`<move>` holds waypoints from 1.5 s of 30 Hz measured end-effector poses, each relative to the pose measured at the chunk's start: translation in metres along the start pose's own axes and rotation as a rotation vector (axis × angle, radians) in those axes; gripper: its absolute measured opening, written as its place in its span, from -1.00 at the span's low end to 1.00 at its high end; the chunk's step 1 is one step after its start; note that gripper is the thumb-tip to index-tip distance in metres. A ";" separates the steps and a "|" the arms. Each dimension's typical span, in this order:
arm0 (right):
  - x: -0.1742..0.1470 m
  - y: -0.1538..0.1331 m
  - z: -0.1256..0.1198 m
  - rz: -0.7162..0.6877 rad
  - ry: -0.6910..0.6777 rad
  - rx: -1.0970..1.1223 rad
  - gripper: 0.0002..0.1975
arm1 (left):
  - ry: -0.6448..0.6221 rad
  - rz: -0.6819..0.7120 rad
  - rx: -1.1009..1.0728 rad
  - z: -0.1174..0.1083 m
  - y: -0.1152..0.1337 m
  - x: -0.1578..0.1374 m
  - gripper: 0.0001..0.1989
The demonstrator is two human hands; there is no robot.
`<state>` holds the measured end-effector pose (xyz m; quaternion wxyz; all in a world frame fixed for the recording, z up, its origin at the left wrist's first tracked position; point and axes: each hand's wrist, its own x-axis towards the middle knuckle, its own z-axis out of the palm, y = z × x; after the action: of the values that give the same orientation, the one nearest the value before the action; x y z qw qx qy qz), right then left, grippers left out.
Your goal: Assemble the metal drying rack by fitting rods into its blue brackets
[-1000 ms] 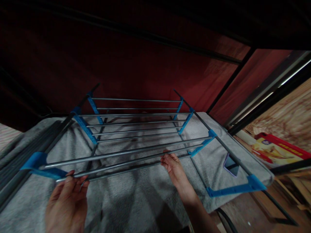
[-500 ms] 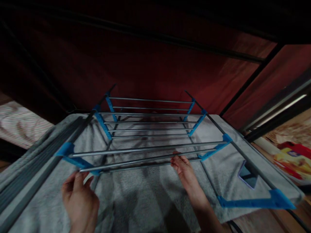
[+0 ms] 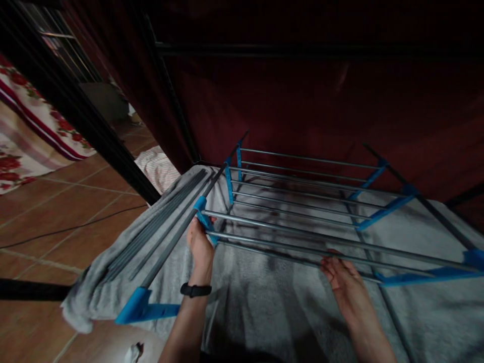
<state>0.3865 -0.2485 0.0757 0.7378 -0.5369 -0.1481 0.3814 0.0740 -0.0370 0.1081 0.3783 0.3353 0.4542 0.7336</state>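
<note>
A rack frame of grey metal rods and blue plastic brackets lies on a grey blanket [image 3: 257, 297]. My left hand [image 3: 199, 244], with a black band on its wrist, is closed around a blue bracket [image 3: 204, 219] where the near rods meet the left side pole [image 3: 170, 249]. Further right, my right hand [image 3: 342, 275] has its fingers curled at the middle near rod [image 3: 280, 244], with some fingertips hidden behind it. Beyond, more crossrods [image 3: 298, 201] run between the far brackets.
Several loose grey rods [image 3: 155, 229] lie along the blanket's left side. Another blue bracket [image 3: 141, 307] caps the near end of the left pole. A dark red fabric wall [image 3: 302, 111] stands behind. Dark posts and a tiled floor [image 3: 91, 201] with a cable [image 3: 75, 231] are at left.
The view has swung left. My left hand has gone from the end of the middle near rod to the left blue bracket. My right hand stays at the same rod.
</note>
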 end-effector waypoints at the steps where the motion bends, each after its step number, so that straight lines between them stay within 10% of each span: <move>1: 0.000 0.000 0.000 0.015 0.018 0.006 -0.74 | -0.023 -0.017 0.011 0.001 0.002 0.002 -0.45; 16: 0.000 -0.008 0.007 0.088 0.066 0.042 -0.70 | -0.066 -0.116 -0.090 0.011 -0.013 0.026 -0.52; 27: -0.055 0.043 0.056 0.188 -0.316 -0.281 -0.54 | -0.028 -0.116 -0.034 0.018 -0.005 0.021 -0.54; 36: -0.090 0.127 0.052 -0.083 -0.567 -0.681 -0.72 | 0.019 -0.128 -0.011 0.022 -0.003 0.018 -0.49; 45: -0.089 0.129 0.045 -0.207 -0.687 -0.745 -0.73 | 0.067 -0.136 -0.064 0.025 0.000 0.015 -0.44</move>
<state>0.2472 -0.2648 -0.0066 0.4390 -0.5896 -0.5601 0.3821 0.0875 -0.0140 0.1191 0.4225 0.2666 0.4647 0.7311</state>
